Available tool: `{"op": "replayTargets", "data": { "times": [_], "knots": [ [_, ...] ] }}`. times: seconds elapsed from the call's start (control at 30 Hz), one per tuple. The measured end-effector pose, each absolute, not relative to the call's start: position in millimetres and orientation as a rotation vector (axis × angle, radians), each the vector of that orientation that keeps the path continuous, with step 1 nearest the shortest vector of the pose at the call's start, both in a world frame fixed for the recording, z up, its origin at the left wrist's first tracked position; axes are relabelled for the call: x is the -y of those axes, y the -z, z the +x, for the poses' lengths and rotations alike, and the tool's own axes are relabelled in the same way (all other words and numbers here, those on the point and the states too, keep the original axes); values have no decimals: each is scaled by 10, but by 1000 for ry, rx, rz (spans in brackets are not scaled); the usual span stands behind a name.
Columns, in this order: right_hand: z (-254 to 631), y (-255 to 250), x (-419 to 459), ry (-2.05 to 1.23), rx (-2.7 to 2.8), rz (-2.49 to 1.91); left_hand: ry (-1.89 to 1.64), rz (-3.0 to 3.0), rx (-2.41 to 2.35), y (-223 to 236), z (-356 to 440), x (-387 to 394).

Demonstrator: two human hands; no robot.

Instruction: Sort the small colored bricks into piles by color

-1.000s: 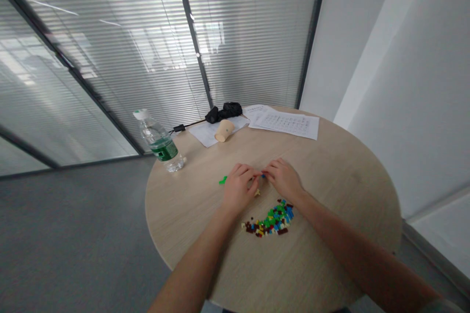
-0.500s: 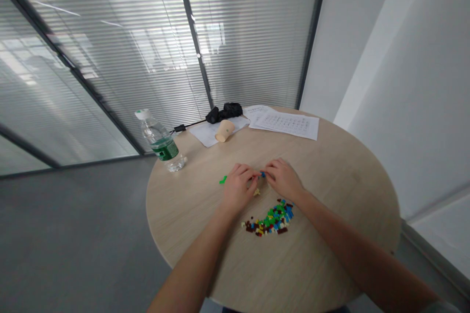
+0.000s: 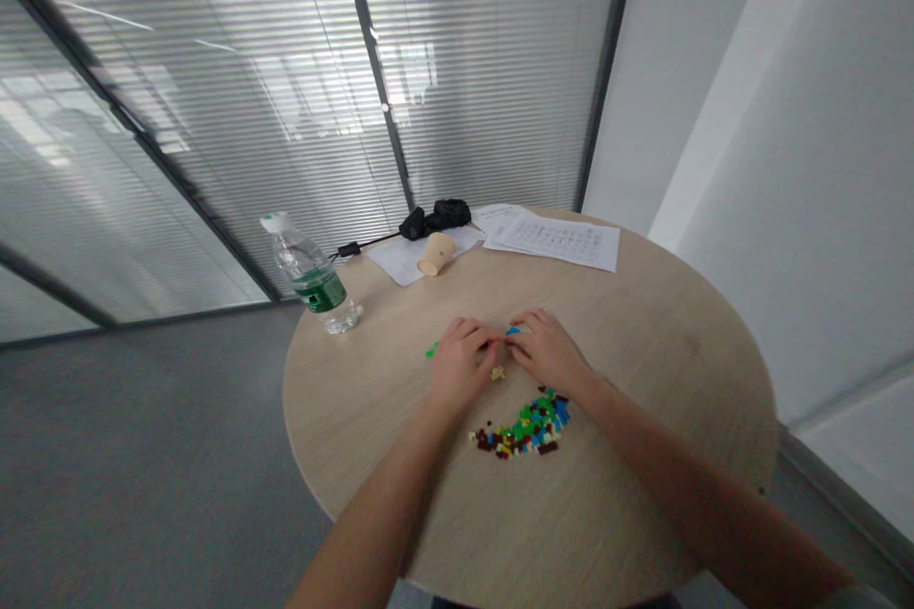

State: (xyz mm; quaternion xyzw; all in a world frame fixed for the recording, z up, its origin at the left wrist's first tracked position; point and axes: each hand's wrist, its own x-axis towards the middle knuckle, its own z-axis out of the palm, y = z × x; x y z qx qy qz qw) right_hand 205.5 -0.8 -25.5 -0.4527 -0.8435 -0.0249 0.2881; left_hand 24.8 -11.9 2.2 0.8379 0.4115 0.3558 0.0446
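We enter one round wood-grain table (image 3: 643,381) as our landmark. At its centre we record a left hand (image 3: 463,366) and a right hand (image 3: 548,352), both resting low, fingers (image 3: 471,331) curled inward, fingertips nearly meeting at a blue plastic brick (image 3: 512,331); we cannot tell whether either hand has hold of it. A green brick (image 3: 431,350) lies just beside the left hand, a yellow brick (image 3: 498,373) just below the fingertips, and a curved heap of mixed bricks (image 3: 525,428) nearer the table's front edge. Toward the table's far left stands a capped plastic bottle (image 3: 310,278), green-labelled, holding some clear water; near the far edge a beige paper cup (image 3: 436,254) lies on its side on a white sheet (image 3: 400,262), its contents unseen.
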Motion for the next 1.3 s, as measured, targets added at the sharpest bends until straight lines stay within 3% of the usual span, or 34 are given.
{"op": "replayTargets", "data": {
  "times": [0.43, 0.73, 0.93, 1.3],
  "knots": [
    [2307, 23, 196, -398, 2380, -1058, -573, 2751, -677, -22, 246, 161],
    [2390, 21, 255, -588, 2438, -1156, -520, 2787, -907, -26, 226, 141],
    [2349, 20, 245, -561, 2466, -1190, -549, 2743, -1056, -36, 220, 136],
    [2303, 96, 153, -229, 2383, -1201, -653, 2628, -1211, -51, 230, 129]
  ]
}}
